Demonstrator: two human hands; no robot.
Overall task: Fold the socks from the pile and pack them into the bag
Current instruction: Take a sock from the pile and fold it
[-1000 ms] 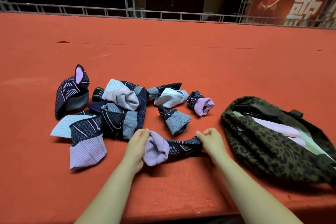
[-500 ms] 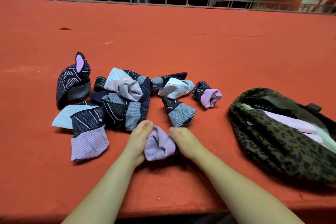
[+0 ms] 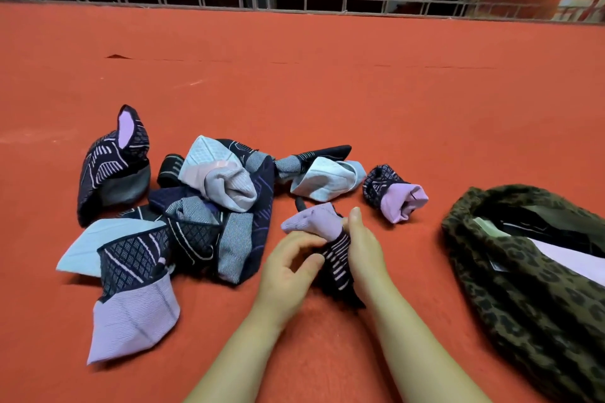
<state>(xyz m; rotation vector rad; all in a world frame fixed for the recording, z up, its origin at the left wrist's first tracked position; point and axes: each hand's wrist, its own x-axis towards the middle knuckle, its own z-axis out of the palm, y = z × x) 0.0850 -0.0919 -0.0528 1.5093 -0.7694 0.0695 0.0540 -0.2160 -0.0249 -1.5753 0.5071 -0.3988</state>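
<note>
A folded sock (image 3: 324, 239), lilac at the cuff and dark with pale stripes below, stands up between my two hands just above the red surface. My left hand (image 3: 288, 268) pinches it from the left with curled fingers. My right hand (image 3: 363, 249) presses against its right side, fingers mostly straight, thumb hidden behind the sock. The sock pile (image 3: 183, 206) of dark, grey, pale blue and lilac socks lies to the left. The leopard-print bag (image 3: 523, 288) lies open at the right with pale folded socks inside.
A rolled dark and lilac sock (image 3: 397, 195) lies alone between pile and bag. A dark patterned sock (image 3: 111, 163) stands at the pile's far left. The red cloth surface (image 3: 327, 75) stretches back to a metal rail (image 3: 294, 0).
The sock was stretched flat between my hands; my right hand brought its dark end over to the lilac end, and both hands now hold the folded sock upright, slightly nearer the bag.
</note>
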